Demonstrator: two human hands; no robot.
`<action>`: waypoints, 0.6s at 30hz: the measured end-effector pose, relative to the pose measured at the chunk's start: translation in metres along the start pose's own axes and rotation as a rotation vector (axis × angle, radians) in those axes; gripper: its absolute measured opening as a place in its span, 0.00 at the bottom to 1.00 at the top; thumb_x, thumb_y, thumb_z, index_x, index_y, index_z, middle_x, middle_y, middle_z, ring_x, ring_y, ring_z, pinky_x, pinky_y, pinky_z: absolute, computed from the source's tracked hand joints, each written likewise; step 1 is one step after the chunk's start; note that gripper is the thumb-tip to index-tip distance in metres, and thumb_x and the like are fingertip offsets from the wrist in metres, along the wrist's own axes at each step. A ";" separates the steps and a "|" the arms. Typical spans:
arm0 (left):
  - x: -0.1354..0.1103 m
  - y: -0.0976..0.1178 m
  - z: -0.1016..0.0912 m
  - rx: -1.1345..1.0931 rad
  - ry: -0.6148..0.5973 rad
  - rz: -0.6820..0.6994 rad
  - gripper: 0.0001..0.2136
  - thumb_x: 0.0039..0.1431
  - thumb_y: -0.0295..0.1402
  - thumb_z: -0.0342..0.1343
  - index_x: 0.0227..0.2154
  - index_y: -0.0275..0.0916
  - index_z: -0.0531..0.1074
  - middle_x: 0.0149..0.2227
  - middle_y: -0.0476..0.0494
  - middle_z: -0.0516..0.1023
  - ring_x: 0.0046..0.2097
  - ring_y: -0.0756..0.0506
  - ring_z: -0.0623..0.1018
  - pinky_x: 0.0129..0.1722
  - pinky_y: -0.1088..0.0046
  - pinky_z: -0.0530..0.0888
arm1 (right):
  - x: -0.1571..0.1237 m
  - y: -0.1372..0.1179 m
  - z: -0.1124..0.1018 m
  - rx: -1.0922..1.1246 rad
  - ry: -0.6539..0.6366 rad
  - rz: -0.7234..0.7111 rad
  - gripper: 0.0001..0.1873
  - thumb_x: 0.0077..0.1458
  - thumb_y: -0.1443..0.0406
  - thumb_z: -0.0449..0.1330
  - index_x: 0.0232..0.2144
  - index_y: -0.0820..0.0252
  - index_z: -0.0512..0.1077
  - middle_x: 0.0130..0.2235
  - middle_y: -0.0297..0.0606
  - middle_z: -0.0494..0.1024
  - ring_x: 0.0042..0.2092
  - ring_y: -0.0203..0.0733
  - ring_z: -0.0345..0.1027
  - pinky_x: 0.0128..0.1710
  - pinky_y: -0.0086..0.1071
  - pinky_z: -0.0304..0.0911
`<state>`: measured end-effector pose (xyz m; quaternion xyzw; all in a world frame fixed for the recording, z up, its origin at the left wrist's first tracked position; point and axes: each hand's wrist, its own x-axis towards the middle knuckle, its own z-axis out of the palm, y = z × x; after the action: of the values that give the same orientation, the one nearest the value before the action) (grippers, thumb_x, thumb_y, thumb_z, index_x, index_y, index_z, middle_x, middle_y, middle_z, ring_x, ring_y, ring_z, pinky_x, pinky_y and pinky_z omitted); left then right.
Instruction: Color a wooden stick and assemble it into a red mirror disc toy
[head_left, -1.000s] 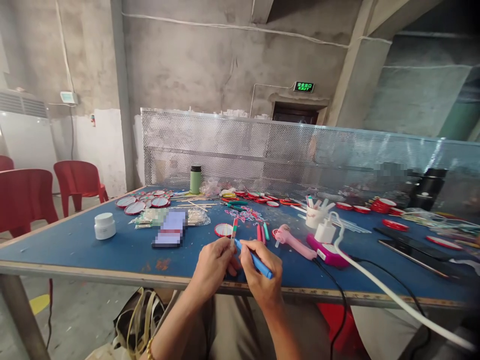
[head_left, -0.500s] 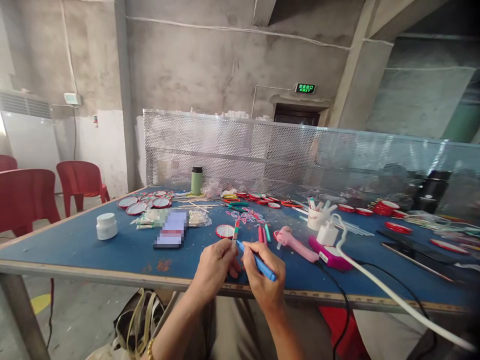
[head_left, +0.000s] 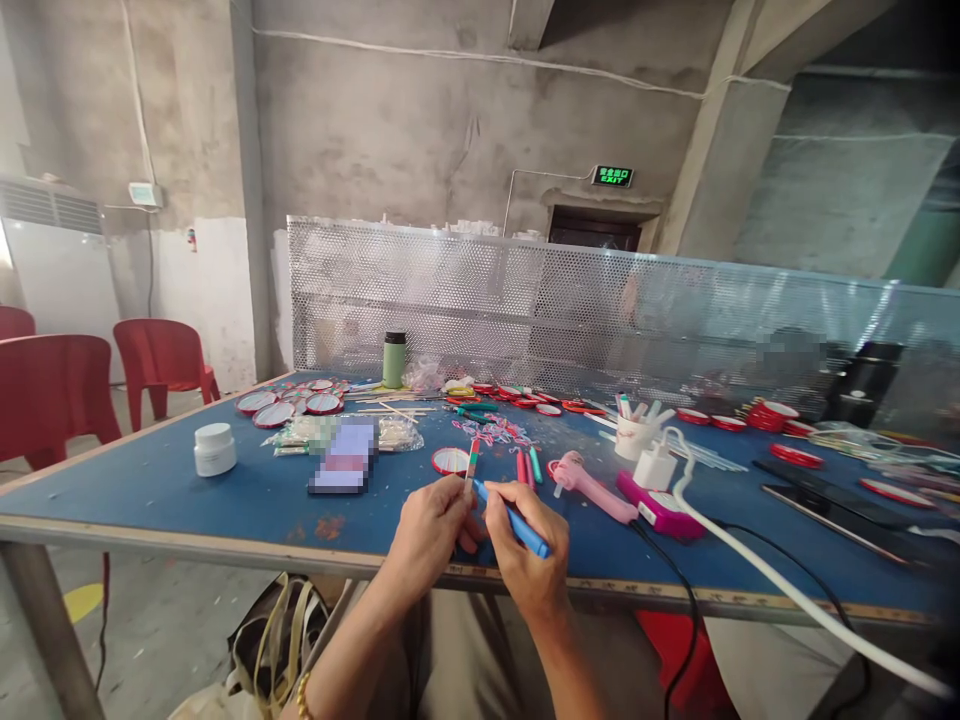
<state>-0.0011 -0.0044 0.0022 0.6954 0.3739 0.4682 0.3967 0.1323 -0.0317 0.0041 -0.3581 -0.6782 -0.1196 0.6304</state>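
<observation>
Between the fingers of my left hand (head_left: 429, 528), a thin flat stick (head_left: 473, 457) stands upright, with red and green bands on its upper part. My right hand (head_left: 531, 560) grips a blue marker pen (head_left: 529, 537), whose tip end meets the stick just above my left fingers; whether it touches cannot be made out. Right behind the stick lies a round disc with a red rim (head_left: 450, 461). Red and green pens (head_left: 529, 466) rest just beyond my right hand. Farther back is a pile of small pink and clear pieces (head_left: 491, 431).
A phone (head_left: 343, 458) and a white jar (head_left: 215, 450) are on the left. To the right are a pink glue-gun-like tool (head_left: 596, 488), a purple box (head_left: 661, 506), a paper cup of pens (head_left: 630, 438) and a white cable (head_left: 780, 572). A perforated metal screen (head_left: 450, 290) borders the table's back.
Both hands keep nearly the same place and grip. The blue marker has shifted very slightly at the stick; the view has moved a little.
</observation>
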 end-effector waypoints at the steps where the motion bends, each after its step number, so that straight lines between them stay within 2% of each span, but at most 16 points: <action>1: 0.000 0.000 0.000 -0.004 0.001 0.000 0.15 0.64 0.43 0.47 0.26 0.40 0.66 0.21 0.51 0.76 0.23 0.49 0.76 0.26 0.78 0.66 | 0.000 0.000 0.000 -0.004 0.007 0.000 0.09 0.62 0.69 0.56 0.31 0.60 0.75 0.24 0.32 0.77 0.25 0.35 0.72 0.29 0.26 0.66; 18: 0.000 0.000 0.000 -0.008 0.003 -0.009 0.15 0.64 0.43 0.48 0.25 0.41 0.66 0.20 0.51 0.75 0.23 0.49 0.75 0.25 0.77 0.66 | 0.000 0.000 0.000 -0.009 -0.002 0.000 0.09 0.62 0.69 0.56 0.31 0.60 0.75 0.25 0.33 0.77 0.26 0.36 0.73 0.30 0.27 0.66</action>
<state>-0.0009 -0.0042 0.0021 0.6914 0.3757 0.4690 0.4012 0.1322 -0.0317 0.0039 -0.3611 -0.6784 -0.1224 0.6280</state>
